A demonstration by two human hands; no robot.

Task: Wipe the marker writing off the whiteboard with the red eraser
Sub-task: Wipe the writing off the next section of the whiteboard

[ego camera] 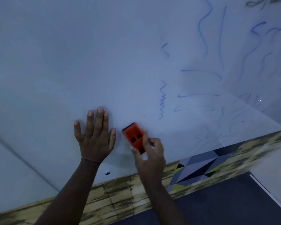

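Observation:
The whiteboard (71,62) fills most of the view. Blue marker writing (162,101) runs in squiggles and lines over its right half, with fainter smears lower right. My left hand (94,137) presses flat on the board, fingers straight and spread. Just to its right, my right hand (149,153) grips the red eraser (134,137) by its sides and holds it against the board. The eraser sits below and left of the nearest blue squiggle. The board's left half shows no writing.
A metal mounting screw (107,173) sits near the board's lower edge. Below the board runs a yellowish wood-pattern wall strip (113,197) with a grey and green geometric panel (196,168). Dark floor (217,205) lies at the bottom right.

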